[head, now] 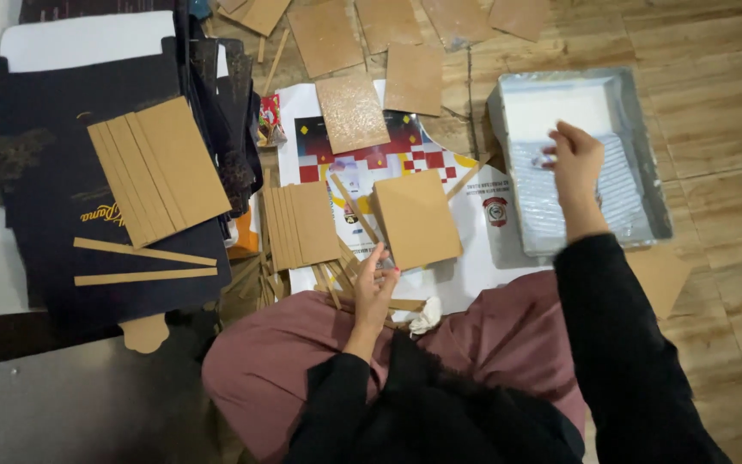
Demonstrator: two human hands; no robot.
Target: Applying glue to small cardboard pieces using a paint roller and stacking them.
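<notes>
Tray: we see a shallow rectangular grey plastic tray (656,163) on the wooden floor to the right, its bottom ribbed at the near end and smooth and pale at the far end; it looks coated with a whitish film (we cannot tell what the film is).
Right hand: our right hand (575,163) reaches into the tray over the ribbed part, fingers curled together toward the left; whether they pinch anything we cannot tell.
Left hand: our left hand (374,288) rests at the near edge of a square brown cardboard panel (416,218), fingers loosely bent and touching that edge, holding nothing clear of the floor.
Panel: it lies flat on a white printed poster with a red and white chequered pattern (474,258), just in front of our lap.
Beside it: a fanned stack of brown cardboard panels (302,225) lies just left, with thin cardboard strips (337,275) scattered between.
Far left: another fanned stack of tan boards (161,170) sits on a dark navy sheet (53,112), with two long strips (143,265) below it.
Beyond: loose brown cardboard rectangles (352,112) lie spread toward the top.
Lap: a small crumpled white cloth (425,316) rests on our pink skirt (285,352).
</notes>
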